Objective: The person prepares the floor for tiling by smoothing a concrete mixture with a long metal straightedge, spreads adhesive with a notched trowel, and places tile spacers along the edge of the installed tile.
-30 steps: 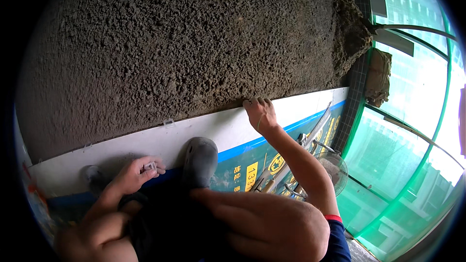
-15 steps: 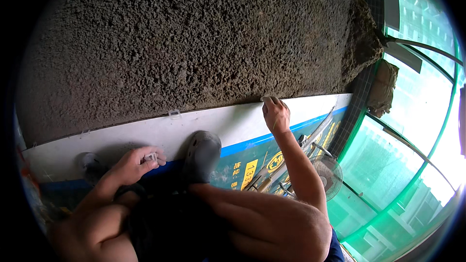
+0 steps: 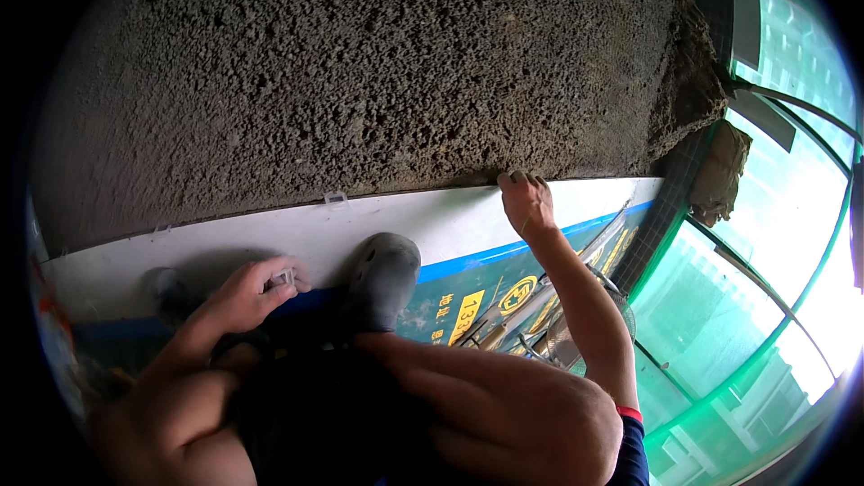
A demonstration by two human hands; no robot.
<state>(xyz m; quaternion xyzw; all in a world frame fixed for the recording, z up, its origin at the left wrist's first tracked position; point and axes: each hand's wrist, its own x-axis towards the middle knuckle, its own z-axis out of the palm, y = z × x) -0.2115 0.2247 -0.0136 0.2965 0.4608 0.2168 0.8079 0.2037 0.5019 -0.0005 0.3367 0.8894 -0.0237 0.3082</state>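
My left hand is closed around a clear plastic tile-levelling clip, above the white panel near my shoes. At the line where the white panel meets the rough mortar bed, my right hand has its fingers bent and pressed together. The fingertips hide whatever is between them. Another clear levelling clip stands on this edge between my hands. Farther left along it, a second clip shows faintly.
My grey shoe rests on the panel, with my knees close behind. A blue stripe and a teal printed sheet border the panel. A bicycle and a fan lie to the right, near green netting. A crumpled brown bag sits by the mortar's right end.
The view has shifted slightly. The pale clip seen at my right fingertips is now hidden, and those fingers are bent down more tightly at the mortar edge. My left hand still holds its clip.
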